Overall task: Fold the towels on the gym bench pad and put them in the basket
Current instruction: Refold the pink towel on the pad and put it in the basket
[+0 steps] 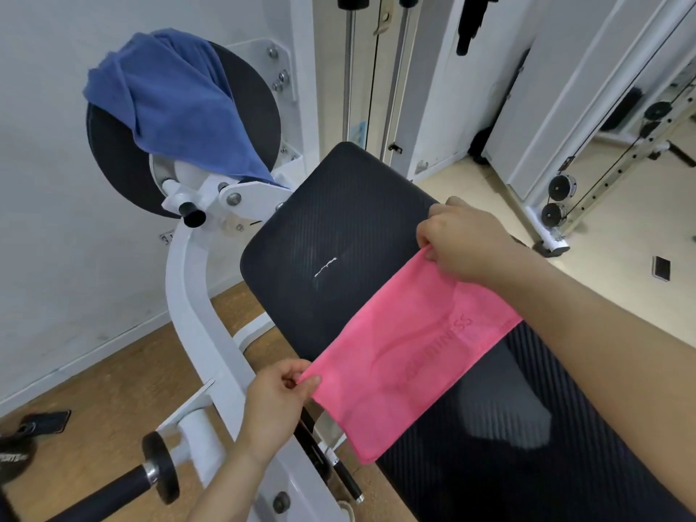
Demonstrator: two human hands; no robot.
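Left hand (277, 401) and right hand (463, 243) pinch the pink towel (406, 352) over the bench pad (331, 227); blue towel (177, 103) drapes the black disc (256, 107).

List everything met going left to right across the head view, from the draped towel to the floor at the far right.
In order: blue towel → left hand → pink towel, pinched at its ends by both hands → right hand → black pulley wheels → phone on the floor.
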